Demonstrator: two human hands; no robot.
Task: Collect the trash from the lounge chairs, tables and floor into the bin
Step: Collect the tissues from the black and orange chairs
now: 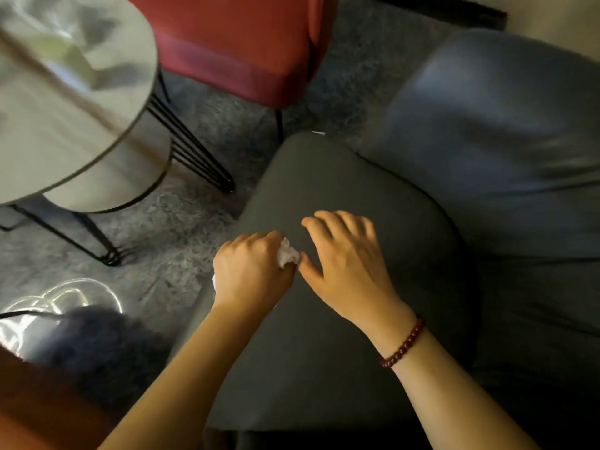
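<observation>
My left hand (251,271) is closed around a crumpled white tissue (287,253), which pokes out between the fingers above the front of a dark grey lounge chair seat (324,352). My right hand (347,258) hovers just to the right of it, fingers spread and holding nothing, its thumb close to the tissue. A red bead bracelet sits on the right wrist. A small white scrap (318,133) lies at the far edge of the seat cushion. At the lower left a clear plastic bin liner (65,303) catches the light.
A round grey table (65,125) on black wire legs stands at the upper left. A red chair (233,50) is behind it. The grey chair's blue-grey backrest (493,131) rises at the right. Grey carpet (194,222) lies between them.
</observation>
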